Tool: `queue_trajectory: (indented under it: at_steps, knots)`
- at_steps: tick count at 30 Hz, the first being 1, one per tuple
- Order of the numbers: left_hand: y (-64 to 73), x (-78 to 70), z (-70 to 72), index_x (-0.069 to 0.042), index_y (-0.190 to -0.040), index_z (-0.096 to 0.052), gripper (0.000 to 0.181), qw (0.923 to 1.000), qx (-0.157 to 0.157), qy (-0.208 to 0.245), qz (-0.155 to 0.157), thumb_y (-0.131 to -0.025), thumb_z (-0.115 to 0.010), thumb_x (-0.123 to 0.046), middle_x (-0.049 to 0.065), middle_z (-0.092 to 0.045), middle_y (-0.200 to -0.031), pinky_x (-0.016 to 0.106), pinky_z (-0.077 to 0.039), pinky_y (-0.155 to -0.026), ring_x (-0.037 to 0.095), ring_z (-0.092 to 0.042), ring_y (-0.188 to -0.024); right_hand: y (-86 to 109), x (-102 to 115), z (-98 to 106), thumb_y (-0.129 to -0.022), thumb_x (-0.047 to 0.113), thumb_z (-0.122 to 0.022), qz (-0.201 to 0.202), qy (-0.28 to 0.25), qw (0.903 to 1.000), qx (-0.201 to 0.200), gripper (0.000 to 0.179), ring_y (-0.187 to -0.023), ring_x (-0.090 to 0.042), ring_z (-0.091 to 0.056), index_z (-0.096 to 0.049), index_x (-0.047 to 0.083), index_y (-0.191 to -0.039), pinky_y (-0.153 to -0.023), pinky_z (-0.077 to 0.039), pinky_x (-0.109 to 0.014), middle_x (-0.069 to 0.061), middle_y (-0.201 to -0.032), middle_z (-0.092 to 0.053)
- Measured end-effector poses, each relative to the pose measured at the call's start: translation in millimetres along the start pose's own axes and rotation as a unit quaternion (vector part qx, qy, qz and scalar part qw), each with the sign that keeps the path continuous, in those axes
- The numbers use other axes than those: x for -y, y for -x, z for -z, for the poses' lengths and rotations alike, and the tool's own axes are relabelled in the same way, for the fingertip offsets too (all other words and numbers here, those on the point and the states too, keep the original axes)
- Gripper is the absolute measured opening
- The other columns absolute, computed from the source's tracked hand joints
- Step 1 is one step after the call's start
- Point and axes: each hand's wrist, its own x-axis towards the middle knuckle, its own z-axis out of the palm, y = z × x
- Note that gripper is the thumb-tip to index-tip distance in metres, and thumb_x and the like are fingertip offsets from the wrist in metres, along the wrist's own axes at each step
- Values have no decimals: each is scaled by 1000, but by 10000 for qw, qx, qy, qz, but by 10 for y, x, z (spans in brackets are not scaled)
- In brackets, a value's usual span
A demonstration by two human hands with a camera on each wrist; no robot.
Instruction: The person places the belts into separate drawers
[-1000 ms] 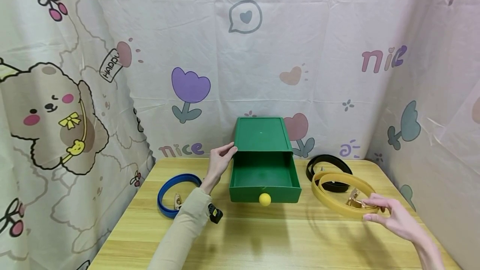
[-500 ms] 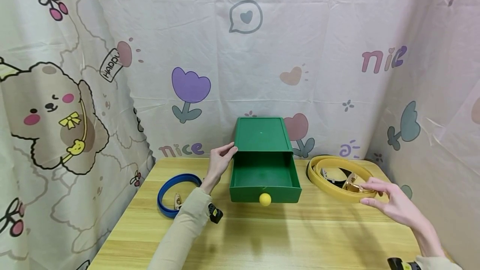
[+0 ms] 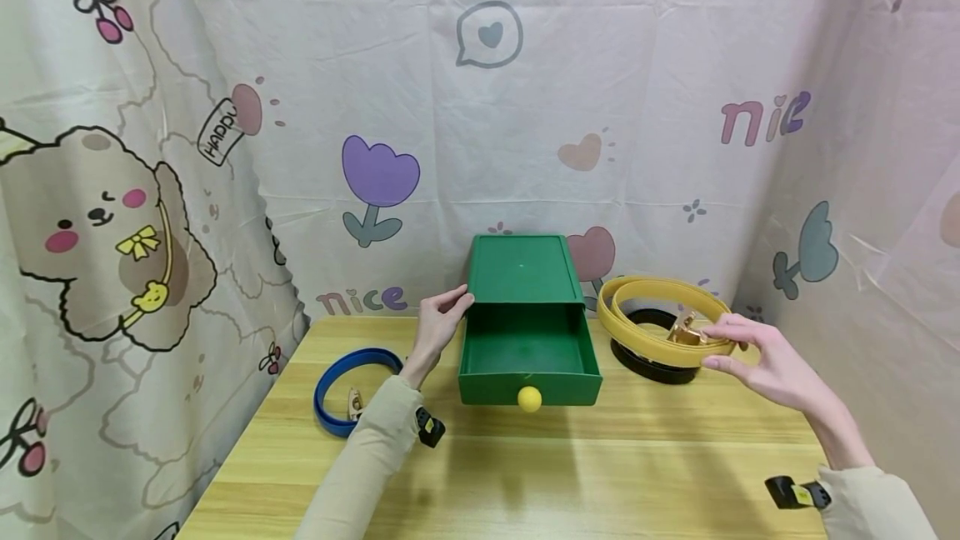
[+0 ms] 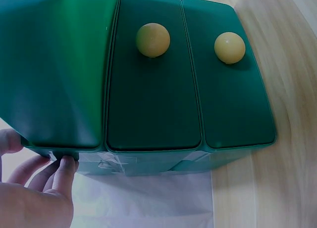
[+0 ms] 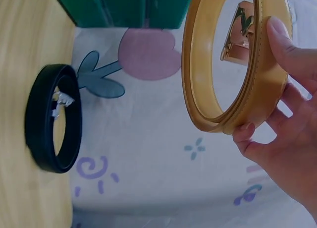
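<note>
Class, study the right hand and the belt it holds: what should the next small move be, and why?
Probably the right hand should ease the coiled yellow leather-look belt left, over the rectangular green drawer. It holds the belt raised above the wooden table, the drawer stands pulled open, and the left hand holds the boxy green cabinet near its top.

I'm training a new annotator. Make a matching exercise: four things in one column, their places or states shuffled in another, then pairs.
Things
1. Gold-buckled coiled yellow belt
2. Silver-buckled coiled black belt
3. Coiled blue belt
4. Top green drawer with round yellow knob

Place/state
A. On the table, left of the drawer
B. Standing open
C. Held up in the right hand
D. On the table, right of the drawer

Pairs: 1-C, 2-D, 3-A, 4-B
</note>
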Motion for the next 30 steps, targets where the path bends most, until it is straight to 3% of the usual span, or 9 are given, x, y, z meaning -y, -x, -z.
queue_trajectory:
  at_steps: [11,22,30]
  knots:
    - [12,-1,10,-6,-134,-66,39,10000,7,18,45,-98,-67,-21,16,-65,-137,37,-57,-98,31,-65,-121,-339,206,19,-67,-14,-81,284,-30,9995,149,42,-79,-2,-45,-74,-1,-106,-71,-33,-15,11,-81,-50]
    - [11,-4,-1,-5,-134,-65,40,10000,24,39,81,-98,-67,-21,16,-65,-137,34,-57,-97,30,-65,-121,-501,447,11,-70,-9,-82,299,-22,9993,211,38,-81,-2,-43,-74,4,-106,-68,-33,-17,12,-80,-50]
    - [9,1,5,-7,-134,-66,39,9999,8,27,107,-98,-67,-22,14,-66,-137,41,-55,-101,30,-65,-122,-605,600,-9,-74,-6,-81,267,-118,9987,420,35,-77,-4,-41,-75,4,-107,-65,-32,-21,13,-78,-49]
